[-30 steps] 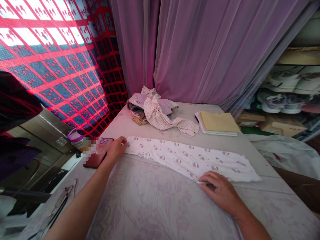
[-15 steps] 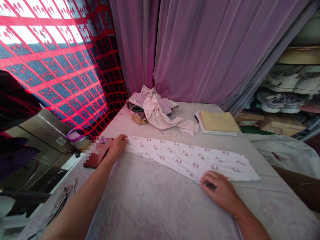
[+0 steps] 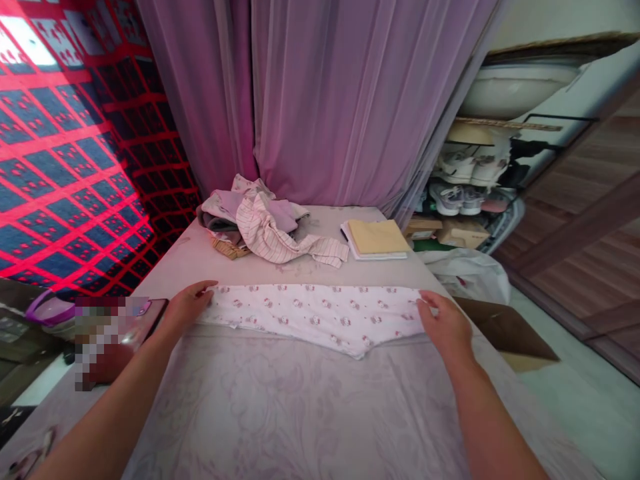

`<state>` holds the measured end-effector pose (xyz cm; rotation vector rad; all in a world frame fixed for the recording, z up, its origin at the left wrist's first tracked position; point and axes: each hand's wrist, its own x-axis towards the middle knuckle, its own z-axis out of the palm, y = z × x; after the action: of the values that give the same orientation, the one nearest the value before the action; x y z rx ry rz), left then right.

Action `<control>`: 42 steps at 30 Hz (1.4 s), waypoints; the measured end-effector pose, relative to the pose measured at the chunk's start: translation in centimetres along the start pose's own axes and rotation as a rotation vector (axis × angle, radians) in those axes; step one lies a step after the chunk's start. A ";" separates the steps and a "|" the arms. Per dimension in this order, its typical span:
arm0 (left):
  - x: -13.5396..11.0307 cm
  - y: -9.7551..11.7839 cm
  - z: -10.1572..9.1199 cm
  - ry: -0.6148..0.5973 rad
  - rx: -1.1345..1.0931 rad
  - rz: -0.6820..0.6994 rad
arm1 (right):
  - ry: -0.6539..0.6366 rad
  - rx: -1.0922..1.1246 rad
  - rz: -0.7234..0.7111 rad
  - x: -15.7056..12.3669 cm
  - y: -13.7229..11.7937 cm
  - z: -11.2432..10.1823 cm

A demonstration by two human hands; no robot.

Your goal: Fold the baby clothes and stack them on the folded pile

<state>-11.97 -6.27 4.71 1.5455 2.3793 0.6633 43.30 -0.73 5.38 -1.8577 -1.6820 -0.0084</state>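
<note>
Head view | my left hand (image 3: pixel 189 305) and right hand (image 3: pixel 444 325) well apart, touching opposite ends of the white printed cloth (image 3: pixel 315 317) | grip: cannot tell | red-cased phone (image 3: pixel 115 360) just beside left hand, on the patterned bedsheet (image 3: pixel 300 413)

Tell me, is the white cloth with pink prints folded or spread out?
Folded: the white pink-printed cloth lies in a narrow band between the left hand and right hand.
</note>
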 end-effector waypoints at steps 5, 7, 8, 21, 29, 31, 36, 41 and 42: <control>0.3 -0.3 0.2 -0.029 -0.007 -0.035 | -0.257 -0.157 0.207 4.6 1.8 0.6; 0.3 -0.2 0.2 -0.023 -0.017 -0.022 | -0.325 -0.186 0.196 5.4 1.8 1.0; 0.2 -0.2 0.2 -0.017 -0.021 -0.017 | -0.333 -0.190 0.194 5.5 1.7 1.1; -0.4 0.9 0.5 0.043 0.070 0.023 | -0.287 -0.372 0.199 4.5 2.0 1.5; -1.0 0.4 1.2 0.114 0.008 0.012 | -0.230 -0.412 0.171 4.3 2.2 1.6; -1.0 0.3 1.4 0.121 0.006 0.032 | -0.104 -0.377 0.047 3.5 1.1 1.4; -1.4 -0.1 1.5 0.121 -0.015 0.099 | 0.019 0.011 -0.477 -1.8 -4.7 1.4; -1.7 -0.7 1.4 0.095 -0.032 0.202 | -0.233 0.232 -0.662 -7.6 -8.4 2.2; -1.7 -0.7 1.4 0.091 -0.035 0.209 | -0.249 0.241 -0.665 -8.1 -8.4 2.4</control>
<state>-11.26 -7.73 3.04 1.8016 2.2748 0.8297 33.27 -7.04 3.87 -1.0962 -2.2890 0.1498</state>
